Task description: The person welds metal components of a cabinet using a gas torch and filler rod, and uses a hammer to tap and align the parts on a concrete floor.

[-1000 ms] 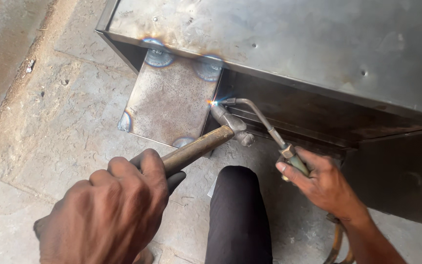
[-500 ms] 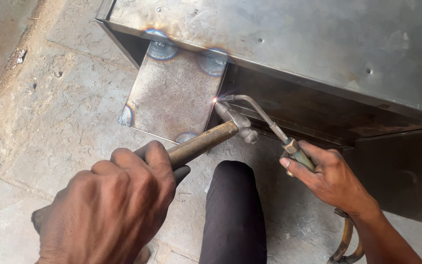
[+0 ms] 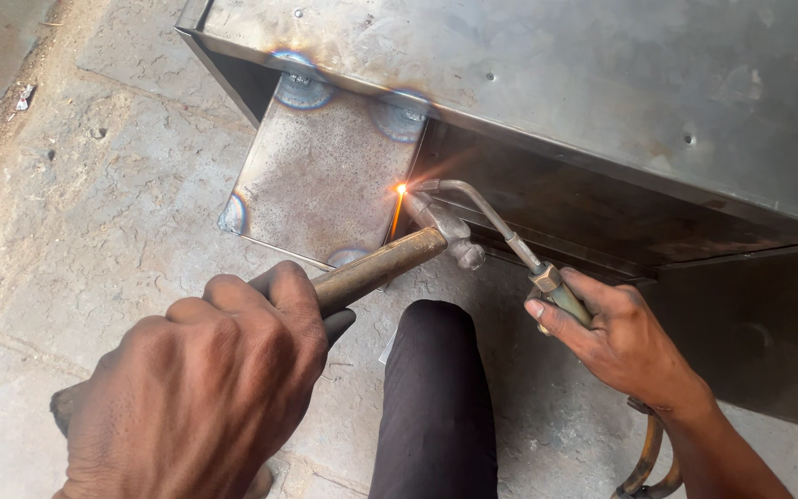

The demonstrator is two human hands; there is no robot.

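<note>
My left hand (image 3: 200, 388) grips the wooden handle of a hammer (image 3: 376, 268), whose metal head (image 3: 445, 231) rests by the edge of a small steel flap (image 3: 325, 176). My right hand (image 3: 616, 337) holds a gas torch (image 3: 510, 240) by its brass neck. The torch's bent tip points left at a glowing orange spot (image 3: 401, 190) on the flap's right edge, where it meets a large sheet-metal box (image 3: 602, 83). Heat-blued round marks show on the flap's corners.
My knee in dark trousers (image 3: 436, 397) sits between the hands. Torch hoses (image 3: 648, 457) trail below my right wrist. The box stands on a rough concrete floor (image 3: 94, 185), and its dark open side (image 3: 602, 222) faces me.
The view has shifted slightly. The glow at the torch tip has grown brighter and more orange. Both hands hold their tools in nearly the same places.
</note>
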